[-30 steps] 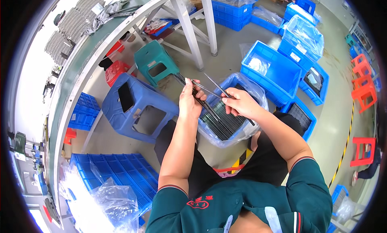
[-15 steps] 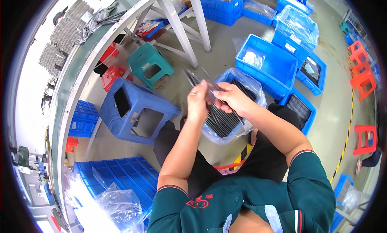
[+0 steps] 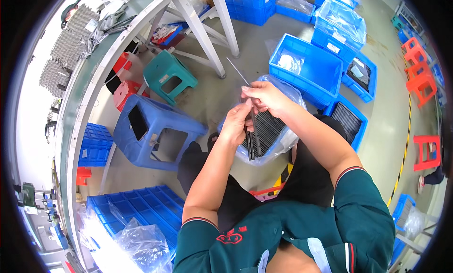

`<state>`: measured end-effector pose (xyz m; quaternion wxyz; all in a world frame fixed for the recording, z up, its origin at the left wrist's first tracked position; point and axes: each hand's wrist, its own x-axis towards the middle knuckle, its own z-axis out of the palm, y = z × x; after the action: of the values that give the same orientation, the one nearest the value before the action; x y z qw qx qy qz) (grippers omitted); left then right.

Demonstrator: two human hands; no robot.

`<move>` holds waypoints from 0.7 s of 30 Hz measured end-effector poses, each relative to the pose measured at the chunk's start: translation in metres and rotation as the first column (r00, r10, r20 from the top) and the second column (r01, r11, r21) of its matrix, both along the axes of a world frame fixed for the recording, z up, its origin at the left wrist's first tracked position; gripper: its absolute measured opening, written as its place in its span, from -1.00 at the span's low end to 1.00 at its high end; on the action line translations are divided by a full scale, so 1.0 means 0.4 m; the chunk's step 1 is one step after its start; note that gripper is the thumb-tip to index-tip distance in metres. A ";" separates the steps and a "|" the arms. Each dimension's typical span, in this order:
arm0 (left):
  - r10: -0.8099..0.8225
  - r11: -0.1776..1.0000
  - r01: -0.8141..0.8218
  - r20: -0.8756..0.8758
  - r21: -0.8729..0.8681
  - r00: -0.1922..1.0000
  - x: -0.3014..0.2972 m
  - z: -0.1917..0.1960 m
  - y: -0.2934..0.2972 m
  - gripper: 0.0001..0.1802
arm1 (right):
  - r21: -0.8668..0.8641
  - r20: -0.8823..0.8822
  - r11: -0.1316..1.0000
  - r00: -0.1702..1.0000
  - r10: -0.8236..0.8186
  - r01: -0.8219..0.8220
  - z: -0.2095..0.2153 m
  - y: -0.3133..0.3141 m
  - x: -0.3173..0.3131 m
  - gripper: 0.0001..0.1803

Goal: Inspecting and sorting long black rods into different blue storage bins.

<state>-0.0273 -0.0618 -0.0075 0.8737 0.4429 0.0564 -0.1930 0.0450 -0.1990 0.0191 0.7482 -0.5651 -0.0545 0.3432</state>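
My left hand [image 3: 237, 120] is closed round a few dark narrow strips [image 3: 251, 150], whose lower ends point down toward my lap. Beside it, my right hand [image 3: 267, 98] pinches a thin grey rod-like strip [image 3: 237, 70] that slants up and to the left. The two hands nearly touch, so the fingertips and the strips' middles are partly hidden. Below them stands a blue bin lined with a clear plastic bag [image 3: 289, 142]. Rows of similar dark strips [image 3: 272, 133] lie inside it.
At left are a blue stool [image 3: 184, 121] with a black phone [image 3: 138, 123] on it, a green stool [image 3: 165, 67] and a white-framed workbench [image 3: 106, 67]. Blue crates [image 3: 306, 79] stand at right. More blue crates [image 3: 141, 202] and clear plastic [image 3: 141, 240] sit lower left.
My hands have come closer together, the right one moving up and left. The strips in my left hand now hang downward instead of jutting up, and the thin strip rises from my right hand.
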 end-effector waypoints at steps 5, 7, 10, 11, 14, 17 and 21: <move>-0.167 0.983 0.170 -0.048 0.069 0.985 -0.019 0.018 -0.005 -0.65 | -0.030 0.132 0.944 0.938 -0.322 0.328 0.006 -0.030 0.056 -0.73; -0.234 0.971 0.237 -0.088 0.021 0.968 -0.035 0.031 -0.011 -0.67 | 0.053 0.107 0.879 0.872 -0.477 0.474 0.016 -0.087 0.138 -0.70; -0.202 0.979 0.202 -0.058 -0.005 0.978 -0.025 0.027 -0.002 -0.65 | 0.045 0.100 0.862 0.857 -0.506 0.504 0.031 -0.102 0.135 -0.69; -0.201 0.979 0.202 -0.049 0.015 0.978 -0.024 0.032 0.005 -0.64 | 0.046 0.098 0.851 0.845 -0.526 0.524 0.040 -0.095 0.128 -0.69; -0.255 0.965 0.252 -0.031 -0.074 0.967 -0.007 0.034 0.002 -0.66 | 0.092 0.025 0.851 0.853 -0.522 0.518 0.014 -0.094 0.155 -0.69; -0.165 0.983 0.160 -0.059 -0.087 0.984 -0.003 0.034 -0.012 -0.66 | 0.098 -0.014 0.810 0.815 -0.580 0.578 -0.018 -0.084 0.173 -0.70; -0.156 0.978 0.144 -0.077 -0.151 0.985 0.006 0.028 -0.017 -0.62 | 0.092 -0.073 0.770 0.775 -0.628 0.632 -0.044 -0.071 0.191 -0.68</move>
<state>-0.0249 -0.0687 0.0038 0.8831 0.3724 0.0474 -0.2814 0.1212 -0.2272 0.0017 0.8509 -0.5018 0.1331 0.0798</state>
